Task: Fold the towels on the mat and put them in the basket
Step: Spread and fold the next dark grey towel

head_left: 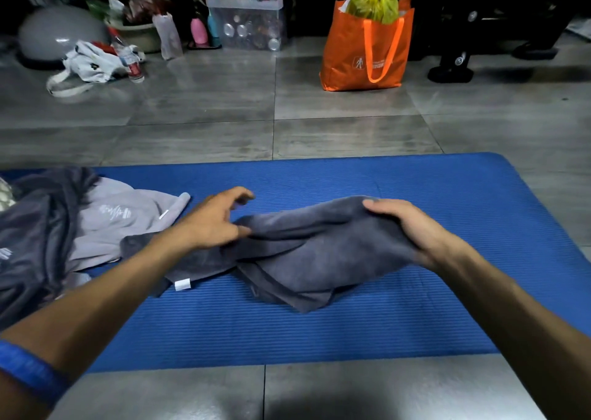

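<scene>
Towels on the mat (415, 189): three, one dark grey towel (303, 259) held.

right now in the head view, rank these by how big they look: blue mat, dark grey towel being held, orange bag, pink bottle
1. blue mat, by far the largest
2. dark grey towel
3. orange bag, which stands farther back, so its real size against the towel is unsure
4. pink bottle, smallest, also far back

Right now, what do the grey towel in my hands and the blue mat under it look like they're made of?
Grey towel: soft terry or microfibre cloth by the look, matte and fuzzy, slumping in loose folds; a small white tag shows at one corner. Blue mat: probably foam, like an exercise mat, matte with fine parallel ribs and a thick rounded edge.
</scene>
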`<state>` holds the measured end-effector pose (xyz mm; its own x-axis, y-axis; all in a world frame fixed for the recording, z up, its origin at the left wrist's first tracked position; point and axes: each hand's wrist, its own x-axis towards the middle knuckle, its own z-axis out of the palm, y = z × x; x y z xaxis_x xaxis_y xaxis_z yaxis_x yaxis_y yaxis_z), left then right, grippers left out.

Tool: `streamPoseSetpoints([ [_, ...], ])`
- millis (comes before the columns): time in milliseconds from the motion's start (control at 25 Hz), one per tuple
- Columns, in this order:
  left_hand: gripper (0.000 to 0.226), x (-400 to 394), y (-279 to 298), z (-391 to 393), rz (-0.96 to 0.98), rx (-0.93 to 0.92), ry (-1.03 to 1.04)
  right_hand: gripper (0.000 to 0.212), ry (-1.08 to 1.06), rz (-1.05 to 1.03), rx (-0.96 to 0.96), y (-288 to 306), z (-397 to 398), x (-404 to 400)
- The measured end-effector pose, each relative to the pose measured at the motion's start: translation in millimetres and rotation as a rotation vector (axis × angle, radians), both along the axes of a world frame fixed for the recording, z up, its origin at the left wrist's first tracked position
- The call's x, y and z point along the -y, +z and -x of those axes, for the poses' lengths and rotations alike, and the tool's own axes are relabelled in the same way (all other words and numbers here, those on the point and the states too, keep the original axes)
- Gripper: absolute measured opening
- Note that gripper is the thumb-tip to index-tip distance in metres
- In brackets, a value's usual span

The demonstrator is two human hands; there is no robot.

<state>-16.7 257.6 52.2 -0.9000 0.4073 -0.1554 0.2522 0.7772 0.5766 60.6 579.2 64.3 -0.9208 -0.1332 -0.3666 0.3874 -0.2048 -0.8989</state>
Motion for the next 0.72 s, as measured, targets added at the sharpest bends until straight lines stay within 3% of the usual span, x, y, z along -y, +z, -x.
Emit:
streamPoseSetpoints([
  [80, 0.082, -33.1, 11.8, -20.1, -0.137, -0.056, -0.281, 0.019, 0.076, 0.273, 0.05, 11.6, 5.4, 24.8],
  [120, 0.089, -53.6, 18.3, -30.6, -0.227, -0.112, -0.371, 0.019, 0.121, 0.33, 0.057, 15.4, 9.0, 36.3],
  [240, 0.047, -87.5, 21.5, -34.9, -0.415, -0.319, -0.31, 0.043, 0.139, 0.447, -0.045, 20.3, 14.9, 52.9],
  [320, 0.027, -85.8, 20.8, -26.2, -0.452, -0.356, -0.218, 0.043, 0.009, 0.482, -0.119, 17.0, 12.2, 60.5],
  [480, 0.021, -72.8, 18.3, -19.9, -0.492, -0.376, -0.07, 0.039, -0.219, 0.238, -0.145, -20.2, -0.7, 90.4],
  [560, 0.021, -69.7, 25.3, -16.0, -0.473, -0.425, -0.029, 0.038, -0.097, 0.035, -0.15, -47.5, -10.7, 108.8],
  [720, 0.019, -42.0, 36.8, 4.4, -0.525, -0.424, 0.11, 0.011, 0.209, -0.334, -0.184, -88.3, -21.3, 111.5],
])
